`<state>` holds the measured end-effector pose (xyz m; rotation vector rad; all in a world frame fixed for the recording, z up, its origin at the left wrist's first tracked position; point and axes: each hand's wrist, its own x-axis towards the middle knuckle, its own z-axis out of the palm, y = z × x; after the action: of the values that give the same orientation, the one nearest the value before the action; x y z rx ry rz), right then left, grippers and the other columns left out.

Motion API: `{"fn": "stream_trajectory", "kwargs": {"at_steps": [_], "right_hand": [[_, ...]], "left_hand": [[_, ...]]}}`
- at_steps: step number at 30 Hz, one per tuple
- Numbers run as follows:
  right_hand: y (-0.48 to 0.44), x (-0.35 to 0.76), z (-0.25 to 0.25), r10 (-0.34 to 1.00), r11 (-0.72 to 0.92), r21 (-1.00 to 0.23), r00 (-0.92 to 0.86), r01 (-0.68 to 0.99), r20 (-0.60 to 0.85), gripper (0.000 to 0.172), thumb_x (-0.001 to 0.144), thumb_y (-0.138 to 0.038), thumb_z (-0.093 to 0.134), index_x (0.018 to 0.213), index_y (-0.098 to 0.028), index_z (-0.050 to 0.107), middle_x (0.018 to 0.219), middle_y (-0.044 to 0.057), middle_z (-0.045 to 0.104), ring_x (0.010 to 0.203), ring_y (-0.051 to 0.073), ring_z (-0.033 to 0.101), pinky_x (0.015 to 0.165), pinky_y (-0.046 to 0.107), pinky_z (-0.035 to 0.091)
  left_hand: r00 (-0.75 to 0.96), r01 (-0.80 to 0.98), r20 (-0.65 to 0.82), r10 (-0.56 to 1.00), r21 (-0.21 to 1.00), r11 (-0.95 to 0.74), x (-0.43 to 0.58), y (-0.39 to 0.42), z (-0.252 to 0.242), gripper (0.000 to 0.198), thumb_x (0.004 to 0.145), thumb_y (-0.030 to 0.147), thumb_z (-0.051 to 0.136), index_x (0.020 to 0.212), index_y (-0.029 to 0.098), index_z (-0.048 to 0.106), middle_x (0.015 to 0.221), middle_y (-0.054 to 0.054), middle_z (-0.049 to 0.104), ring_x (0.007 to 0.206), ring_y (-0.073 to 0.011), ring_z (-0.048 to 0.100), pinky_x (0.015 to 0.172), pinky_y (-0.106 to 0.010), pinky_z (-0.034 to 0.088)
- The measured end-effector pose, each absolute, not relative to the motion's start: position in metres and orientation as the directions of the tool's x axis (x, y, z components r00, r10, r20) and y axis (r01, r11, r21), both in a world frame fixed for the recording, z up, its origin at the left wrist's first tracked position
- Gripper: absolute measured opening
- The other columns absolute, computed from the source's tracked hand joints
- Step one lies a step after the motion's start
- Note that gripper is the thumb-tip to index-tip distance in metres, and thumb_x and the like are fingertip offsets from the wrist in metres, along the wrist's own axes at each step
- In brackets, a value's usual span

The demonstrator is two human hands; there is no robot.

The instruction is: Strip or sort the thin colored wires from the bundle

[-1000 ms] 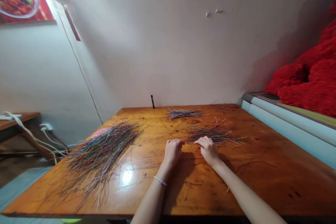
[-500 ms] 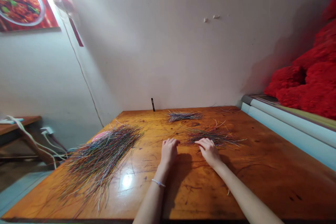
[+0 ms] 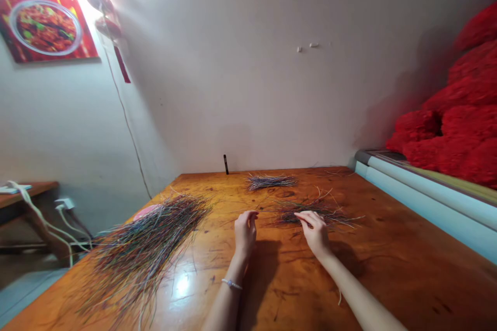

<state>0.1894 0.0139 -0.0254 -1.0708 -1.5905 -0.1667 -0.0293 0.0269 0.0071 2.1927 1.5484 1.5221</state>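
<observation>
My left hand (image 3: 245, 234) is raised just above the orange wooden table (image 3: 373, 269), its fingers curled together. Nothing shows in it, though a thin strand could be hidden. My right hand (image 3: 316, 232) lies over the near edge of a loose pile of thin coloured wires (image 3: 310, 213), its fingertips among the strands. Further back is a small, neat bundle of wires (image 3: 271, 182). A large fanned heap of multicoloured wires (image 3: 149, 245) spreads to the left of both hands, partly covering a pink object (image 3: 146, 211).
A black pen (image 3: 225, 164) stands upright at the table's far edge against the wall. A white-edged chest freezer (image 3: 423, 191) with red fluffy material (image 3: 458, 119) lies to the right. A side table (image 3: 23, 195), cables and a wall socket (image 3: 64, 204) sit lower left.
My hands have moved slightly apart, the left one lifting off the table and the right one shifting further onto the loose pile. The view has tilted upward, so the table sits lower in the picture.
</observation>
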Motion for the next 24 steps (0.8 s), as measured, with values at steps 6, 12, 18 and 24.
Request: {"fn": "stream_trajectory", "kwargs": {"at_steps": [6, 12, 18, 24], "right_hand": [[0.016, 0.196, -0.019, 0.484, 0.595, -0.55, 0.286, 0.586, 0.827, 0.016, 0.083, -0.026, 0.052, 0.085, -0.021, 0.067, 0.081, 0.005, 0.067, 0.077, 0.019, 0.06, 0.074, 0.033, 0.045], [0.022, 0.202, -0.023, 0.519, 0.51, -0.756, 0.555, 0.41, 0.65, 0.025, 0.082, -0.033, 0.048, 0.094, -0.016, 0.062, 0.092, 0.01, 0.065, 0.083, 0.021, 0.06, 0.078, 0.036, 0.046], [0.025, 0.202, -0.032, 0.576, 0.492, -0.772, 0.515, 0.402, 0.635, 0.024, 0.082, -0.026, 0.041, 0.097, -0.016, 0.057, 0.088, 0.009, 0.064, 0.08, 0.021, 0.061, 0.073, 0.036, 0.048], [0.025, 0.201, -0.033, 0.597, 0.517, -0.692, 0.368, 0.504, 0.713, 0.024, 0.078, -0.016, 0.039, 0.085, -0.017, 0.062, 0.087, 0.009, 0.062, 0.082, 0.021, 0.058, 0.076, 0.037, 0.047]], "left_hand": [[-0.168, 0.446, 0.656, 0.736, 0.716, -0.537, -0.033, 0.028, 0.01, 0.019, 0.079, 0.026, 0.046, 0.077, 0.018, 0.063, 0.075, -0.005, 0.066, 0.071, -0.0187, 0.062, 0.07, -0.031, 0.046], [-0.371, 0.229, 0.508, 0.777, 0.861, -0.453, -0.038, 0.033, 0.01, 0.022, 0.074, 0.032, 0.05, 0.077, 0.015, 0.065, 0.073, -0.007, 0.066, 0.072, -0.02, 0.062, 0.071, -0.033, 0.047], [-0.46, 0.037, 0.391, 0.797, 0.905, -0.423, -0.042, 0.04, 0.008, 0.026, 0.068, 0.034, 0.055, 0.077, 0.012, 0.065, 0.074, -0.007, 0.067, 0.071, -0.0183, 0.063, 0.071, -0.032, 0.049], [-0.524, 0.017, 0.379, 0.763, 0.9, -0.436, -0.043, 0.041, 0.009, 0.025, 0.066, 0.035, 0.057, 0.075, 0.012, 0.066, 0.071, -0.007, 0.067, 0.066, -0.0175, 0.063, 0.067, -0.031, 0.049]]}}
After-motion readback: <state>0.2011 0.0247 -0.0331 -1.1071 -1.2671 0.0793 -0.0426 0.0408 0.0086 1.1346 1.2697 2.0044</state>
